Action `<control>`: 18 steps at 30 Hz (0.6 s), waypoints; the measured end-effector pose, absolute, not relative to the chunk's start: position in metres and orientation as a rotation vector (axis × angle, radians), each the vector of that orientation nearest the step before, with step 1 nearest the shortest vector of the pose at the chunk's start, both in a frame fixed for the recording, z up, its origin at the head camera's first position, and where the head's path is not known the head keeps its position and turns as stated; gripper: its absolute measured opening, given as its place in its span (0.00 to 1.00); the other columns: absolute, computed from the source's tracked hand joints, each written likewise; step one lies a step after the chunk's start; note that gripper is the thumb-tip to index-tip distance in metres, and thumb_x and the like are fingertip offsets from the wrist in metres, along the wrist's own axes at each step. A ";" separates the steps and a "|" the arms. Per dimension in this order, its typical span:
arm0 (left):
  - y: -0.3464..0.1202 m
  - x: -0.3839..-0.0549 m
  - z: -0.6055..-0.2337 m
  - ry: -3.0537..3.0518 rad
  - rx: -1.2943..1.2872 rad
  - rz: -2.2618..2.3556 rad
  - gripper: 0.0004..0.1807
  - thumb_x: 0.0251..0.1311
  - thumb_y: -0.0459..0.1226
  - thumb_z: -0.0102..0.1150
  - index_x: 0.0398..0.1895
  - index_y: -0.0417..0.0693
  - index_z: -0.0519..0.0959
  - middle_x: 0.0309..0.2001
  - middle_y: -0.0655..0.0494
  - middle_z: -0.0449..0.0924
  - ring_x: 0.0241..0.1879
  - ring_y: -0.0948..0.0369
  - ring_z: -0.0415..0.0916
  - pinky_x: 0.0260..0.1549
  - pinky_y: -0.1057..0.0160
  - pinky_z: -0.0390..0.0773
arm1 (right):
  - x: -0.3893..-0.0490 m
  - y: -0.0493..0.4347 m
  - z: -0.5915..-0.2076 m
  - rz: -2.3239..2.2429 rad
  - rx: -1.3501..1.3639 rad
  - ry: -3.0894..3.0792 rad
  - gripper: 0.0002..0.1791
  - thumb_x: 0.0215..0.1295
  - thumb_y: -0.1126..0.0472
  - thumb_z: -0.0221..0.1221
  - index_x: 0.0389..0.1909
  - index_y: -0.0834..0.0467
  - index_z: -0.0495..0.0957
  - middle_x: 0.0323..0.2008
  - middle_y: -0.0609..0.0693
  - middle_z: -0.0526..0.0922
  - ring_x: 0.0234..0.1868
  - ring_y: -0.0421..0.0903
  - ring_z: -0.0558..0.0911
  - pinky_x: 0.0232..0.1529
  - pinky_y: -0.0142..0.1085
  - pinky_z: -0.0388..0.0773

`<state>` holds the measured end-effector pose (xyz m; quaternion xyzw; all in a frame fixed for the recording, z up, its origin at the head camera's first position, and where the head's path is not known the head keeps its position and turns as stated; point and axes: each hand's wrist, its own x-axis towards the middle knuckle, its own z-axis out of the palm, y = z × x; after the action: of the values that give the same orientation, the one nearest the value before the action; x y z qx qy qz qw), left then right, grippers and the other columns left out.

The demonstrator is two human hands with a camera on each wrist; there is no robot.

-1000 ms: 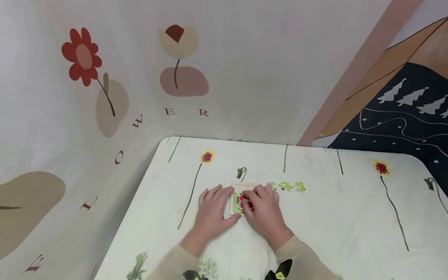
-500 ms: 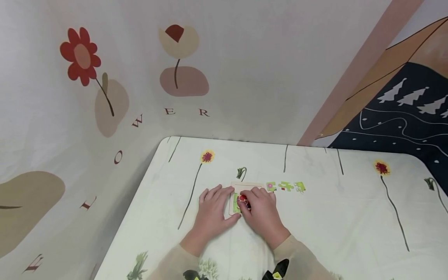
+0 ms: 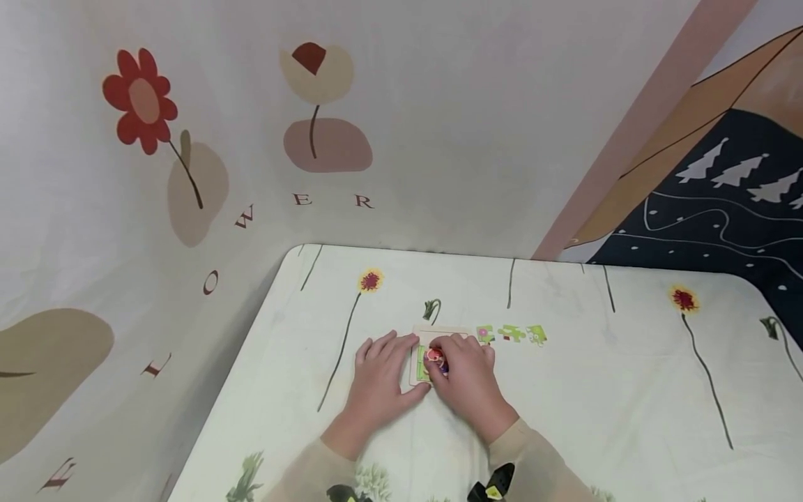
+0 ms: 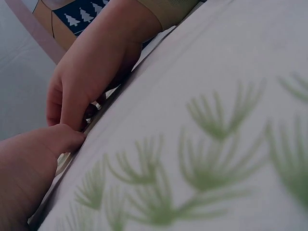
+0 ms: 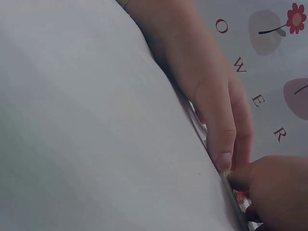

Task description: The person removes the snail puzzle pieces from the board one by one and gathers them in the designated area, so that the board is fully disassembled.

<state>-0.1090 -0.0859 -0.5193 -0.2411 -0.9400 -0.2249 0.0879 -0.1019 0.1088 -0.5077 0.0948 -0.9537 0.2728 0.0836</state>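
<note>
A small jigsaw puzzle board (image 3: 433,330) with a pale frame lies on the table between both hands. Green picture parts (image 3: 422,369) show inside it at the left. My left hand (image 3: 381,373) rests along the board's left side with fingers extended, its thumb near the lower edge. Over the board's right half, the bent thumb and fingers of my right hand (image 3: 469,380) pinch a red puzzle piece (image 3: 434,356), which they partly cover. In the right wrist view, the left thumb (image 5: 224,161) sits at the board's edge, close to the right hand (image 5: 281,192).
Several green puzzle pieces (image 3: 511,333) lie in a row right of the board. A white cloth with printed flowers covers the table (image 3: 596,390). Behind it hangs a pale printed curtain (image 3: 452,139), with a dark tree-patterned panel (image 3: 721,202) at the right.
My right hand has shifted slightly left and its fingers have drawn closer over the red piece. The left puzzle piece of the row now shows more fully. My left hand keeps its place.
</note>
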 end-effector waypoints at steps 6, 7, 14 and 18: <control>-0.087 -0.109 -0.519 -2.794 -0.721 -0.684 0.41 0.60 0.60 0.71 0.73 0.53 0.75 0.72 0.57 0.76 0.75 0.48 0.66 0.71 0.32 0.56 | -0.103 0.109 -0.507 0.869 0.295 -2.815 0.16 0.67 0.54 0.73 0.52 0.49 0.82 0.43 0.42 0.87 0.39 0.47 0.74 0.53 0.57 0.62; -0.087 -0.109 -0.519 -2.795 -0.721 -0.685 0.41 0.60 0.60 0.71 0.73 0.53 0.75 0.72 0.58 0.76 0.75 0.48 0.66 0.71 0.32 0.56 | -0.103 0.109 -0.508 0.867 0.300 -2.809 0.16 0.67 0.53 0.73 0.52 0.49 0.82 0.43 0.43 0.87 0.40 0.47 0.74 0.53 0.57 0.62; -0.087 -0.109 -0.520 -2.790 -0.730 -0.689 0.41 0.60 0.60 0.70 0.74 0.53 0.75 0.72 0.57 0.76 0.74 0.47 0.66 0.70 0.32 0.57 | -0.102 0.111 -0.515 0.866 0.352 -2.682 0.16 0.63 0.55 0.76 0.49 0.50 0.83 0.42 0.43 0.85 0.44 0.48 0.76 0.49 0.50 0.63; -0.087 -0.109 -0.520 -2.790 -0.731 -0.688 0.42 0.60 0.59 0.70 0.74 0.52 0.75 0.72 0.58 0.76 0.75 0.47 0.66 0.71 0.32 0.56 | -0.102 0.113 -0.516 0.888 0.379 -2.631 0.16 0.61 0.57 0.78 0.47 0.50 0.84 0.40 0.41 0.86 0.43 0.46 0.77 0.48 0.47 0.63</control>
<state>-0.1093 -0.0865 -0.5204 -0.2457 -0.9372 -0.2311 0.0882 -0.1021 0.1126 -0.5161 0.1332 -0.9253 0.3124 0.1688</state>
